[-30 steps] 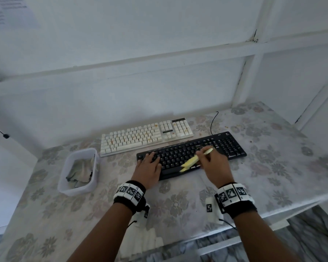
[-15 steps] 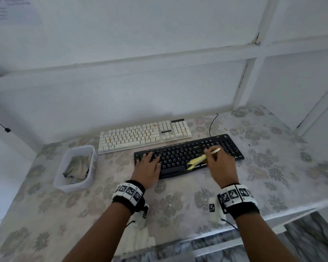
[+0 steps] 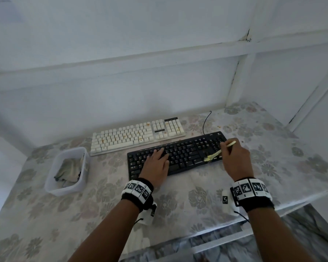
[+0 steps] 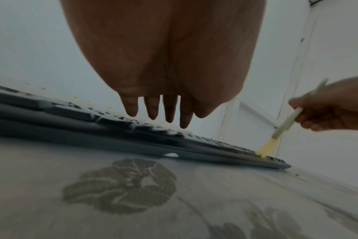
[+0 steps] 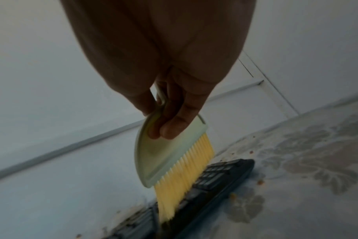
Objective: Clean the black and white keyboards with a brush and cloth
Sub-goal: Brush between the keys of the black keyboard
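The table (image 3: 197, 201), covered in a smooth cloth printed with faded grey flowers, is carrying everything. The black keyboard (image 3: 186, 154) is lying nearer the person, a long flat slab of low matt keys; the white keyboard (image 3: 133, 137) is sitting just beyond it toward the far left, its taller caps showing orange-brown specks. At the left a translucent rounded tub (image 3: 53, 186) is holding a crumpled grey-green cloth (image 3: 68, 169).

Compared with the earlier views, the right hand (image 3: 235, 159) has been travelling rightward along the black keyboard, so the brush (image 3: 214, 155) is now working near the right end instead of the middle. By my reading, the sweep across this board is getting close to its end, while the white keyboard and the cloth wipe are still waiting.

The left hand (image 3: 157, 163) is lying flat with straight fingers (image 4: 170, 111) on the left-middle keys, steadying the board and gripping nothing. The right hand is gripping the brush, fingers curled over its pale, smooth plastic head (image 5: 164, 153). The stiff yellow bristles (image 5: 180, 177) are fanning out and bending against the keys. Small crumbs (image 5: 260, 182) are lying on the table just beside the keyboard's right end.
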